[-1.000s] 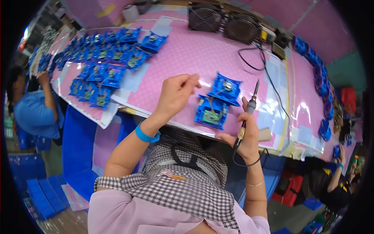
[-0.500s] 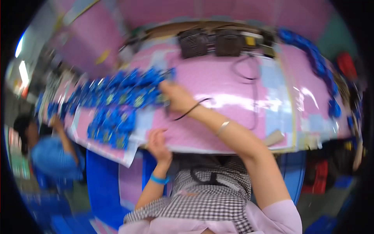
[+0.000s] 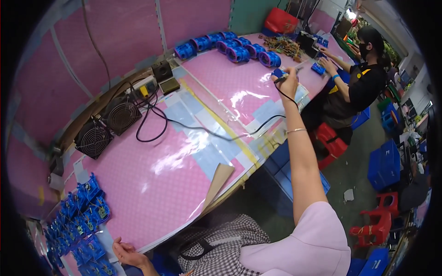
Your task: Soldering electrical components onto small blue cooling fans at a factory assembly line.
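Note:
My right hand (image 3: 288, 86) is stretched far to the right over the table, fingers wrapped round a soldering iron (image 3: 279, 80) with a black cord. A blue piece shows by its back end; I cannot tell whether it belongs to the iron. The cord (image 3: 207, 134) runs from there across the table to the power strip (image 3: 143, 87). My left hand (image 3: 129, 254) rests at the table's front edge, fingers loosely apart, with nothing visible in it. Just beside it lie rows of blue plastic housings (image 3: 85, 202) with thin wires.
Two black fans (image 3: 94, 140) and an iron stand (image 3: 166, 78) line the back. Blue round housings (image 3: 237, 51) stand at the far right near a pile of small wired parts (image 3: 283, 47). A co-worker (image 3: 363, 83) handles a blue part there. A brown card (image 3: 218, 184) lies near the front edge.
The view has swung to the right. My right hand has gone from the blue housings at the left to the table's right end, with the iron still in it. My left hand stays by the near edge.

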`<state>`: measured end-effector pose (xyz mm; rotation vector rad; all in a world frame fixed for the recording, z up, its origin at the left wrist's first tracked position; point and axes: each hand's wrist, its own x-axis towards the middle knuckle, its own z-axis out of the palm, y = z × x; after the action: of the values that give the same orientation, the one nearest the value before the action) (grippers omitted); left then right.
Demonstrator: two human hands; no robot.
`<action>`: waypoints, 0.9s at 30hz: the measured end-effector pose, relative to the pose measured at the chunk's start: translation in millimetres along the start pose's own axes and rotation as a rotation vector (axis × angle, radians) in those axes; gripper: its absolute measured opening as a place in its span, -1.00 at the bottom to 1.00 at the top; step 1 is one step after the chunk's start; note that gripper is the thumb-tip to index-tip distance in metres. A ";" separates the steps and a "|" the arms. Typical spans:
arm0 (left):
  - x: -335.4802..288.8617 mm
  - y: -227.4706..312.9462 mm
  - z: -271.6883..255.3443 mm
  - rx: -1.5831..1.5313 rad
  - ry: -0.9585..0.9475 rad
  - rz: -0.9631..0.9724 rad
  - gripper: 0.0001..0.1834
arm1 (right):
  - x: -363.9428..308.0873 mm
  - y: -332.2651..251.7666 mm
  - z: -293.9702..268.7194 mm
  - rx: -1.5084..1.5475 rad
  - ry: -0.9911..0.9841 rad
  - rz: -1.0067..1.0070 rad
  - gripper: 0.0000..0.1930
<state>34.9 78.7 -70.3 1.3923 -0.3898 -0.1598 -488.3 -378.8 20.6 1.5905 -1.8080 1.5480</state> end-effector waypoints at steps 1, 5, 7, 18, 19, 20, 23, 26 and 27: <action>1.4 0.2 -1.4 0.005 0.016 0.005 -0.67 | 5.9 14.6 5.7 -0.038 -0.048 0.087 -0.32; -3.5 8.5 -0.2 0.048 0.042 0.031 -0.68 | 24.9 66.8 24.4 -0.188 -0.065 0.103 -0.20; -4.0 6.2 -1.6 0.028 0.046 0.037 -0.68 | 23.0 80.3 26.3 -0.083 -0.255 0.200 -0.24; -5.8 31.2 14.4 -0.293 -0.074 -0.312 -0.76 | -84.0 -121.7 -0.4 0.619 -0.566 -0.170 -0.34; -7.0 32.4 21.2 -0.359 -0.112 -0.348 -0.79 | -99.9 -153.7 -13.7 0.635 -0.642 -0.254 -0.36; -11.5 41.7 38.2 -0.390 -0.135 -0.385 -0.79 | -114.3 -179.4 -28.5 0.639 -0.707 -0.332 -0.39; -34.6 65.1 71.3 -0.136 -0.303 -0.183 -0.87 | -149.6 -243.3 -59.9 0.392 -0.810 -0.650 -0.45; -43.4 71.0 86.0 0.209 -0.427 0.269 -0.98 | -168.5 -283.0 -66.5 0.465 -0.854 -0.781 -0.52; -43.3 77.4 91.5 0.211 -0.417 0.256 -0.98 | -172.0 -294.3 -66.9 0.474 -0.901 -0.799 -0.53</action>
<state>-47.2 22.5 9.4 1.5001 -0.9492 -0.2026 -208.5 -178.4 67.4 3.0584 -0.7724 0.9317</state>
